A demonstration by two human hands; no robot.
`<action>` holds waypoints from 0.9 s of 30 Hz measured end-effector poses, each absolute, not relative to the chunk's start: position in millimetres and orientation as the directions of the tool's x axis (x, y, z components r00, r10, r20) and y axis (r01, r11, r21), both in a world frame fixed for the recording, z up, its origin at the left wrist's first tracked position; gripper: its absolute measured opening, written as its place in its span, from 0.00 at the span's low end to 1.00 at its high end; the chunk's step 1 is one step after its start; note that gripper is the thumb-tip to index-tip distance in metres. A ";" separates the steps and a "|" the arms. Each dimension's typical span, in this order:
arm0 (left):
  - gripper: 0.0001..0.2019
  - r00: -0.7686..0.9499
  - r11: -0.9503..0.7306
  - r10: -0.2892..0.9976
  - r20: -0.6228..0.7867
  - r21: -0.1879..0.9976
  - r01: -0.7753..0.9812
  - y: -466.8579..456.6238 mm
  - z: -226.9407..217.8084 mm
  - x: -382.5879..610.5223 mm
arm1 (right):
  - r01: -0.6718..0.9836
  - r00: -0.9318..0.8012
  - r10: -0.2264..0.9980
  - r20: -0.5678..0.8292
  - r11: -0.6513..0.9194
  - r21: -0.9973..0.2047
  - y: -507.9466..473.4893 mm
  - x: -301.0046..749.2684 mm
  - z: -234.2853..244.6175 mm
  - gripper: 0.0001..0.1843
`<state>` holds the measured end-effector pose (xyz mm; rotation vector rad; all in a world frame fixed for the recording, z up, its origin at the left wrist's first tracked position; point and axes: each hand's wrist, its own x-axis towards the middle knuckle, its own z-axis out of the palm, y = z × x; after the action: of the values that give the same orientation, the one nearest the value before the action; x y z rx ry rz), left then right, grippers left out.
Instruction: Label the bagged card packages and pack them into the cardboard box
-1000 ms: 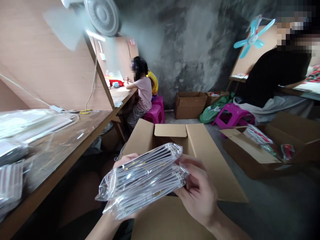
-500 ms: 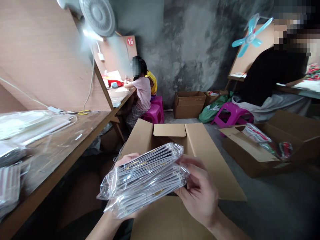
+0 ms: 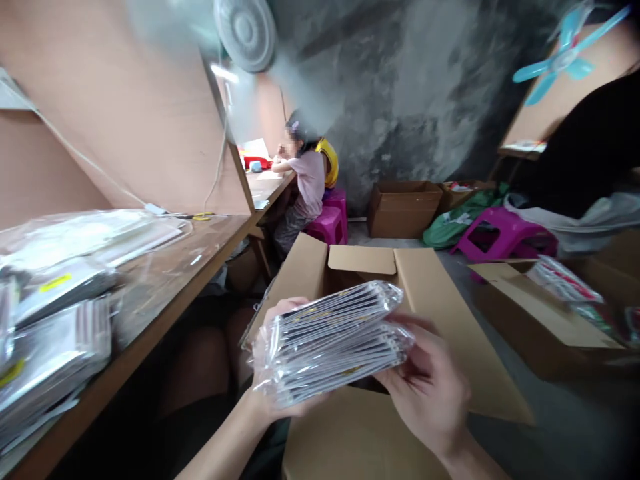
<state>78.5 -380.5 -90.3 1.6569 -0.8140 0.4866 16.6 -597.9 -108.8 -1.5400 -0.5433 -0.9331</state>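
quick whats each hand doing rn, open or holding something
left hand: closed, holding the plastic-wrapped stack at its left end
right hand: closed, holding the same stack at its right end

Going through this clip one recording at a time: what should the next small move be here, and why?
Probably lower the clear plastic bundle into the open cardboard carton. The left hand and right hand grip it from both sides directly above the carton, whose flaps stand open.
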 end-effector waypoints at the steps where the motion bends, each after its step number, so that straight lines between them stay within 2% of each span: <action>1: 0.46 0.656 -0.116 -0.259 0.709 0.651 -0.750 -381.5 -87.0 77.3 | 0.778 0.575 -0.172 0.800 -0.189 -0.599 -598.1 16.6 -109.5 0.40; 5: 0.43 0.616 -0.124 -0.284 0.735 0.609 -0.783 -385.8 -77.5 74.6 | 0.766 0.578 -0.206 0.789 -0.194 -0.612 -599.1 15.6 -110.0 0.38; 12: 0.40 0.608 -0.034 -0.278 0.744 0.625 -0.780 -389.0 -77.6 75.1 | 0.749 0.588 -0.238 0.773 -0.202 -0.632 -598.6 13.2 -109.0 0.34; 23: 0.38 0.557 -0.096 -0.282 0.781 0.555 -0.827 -389.4 -74.5 74.0 | 0.740 0.587 -0.248 0.770 -0.222 -0.635 -599.3 13.4 -112.9 0.32; 27: 0.42 0.578 -0.176 -0.298 0.760 0.551 -0.816 -387.2 -78.5 74.0 | 0.733 0.595 -0.247 0.764 -0.223 -0.643 -598.0 14.5 -109.6 0.31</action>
<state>74.0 -387.2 -78.5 1.7409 -0.9244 0.6047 14.5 -598.0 -109.6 -1.5445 -0.4240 -0.9545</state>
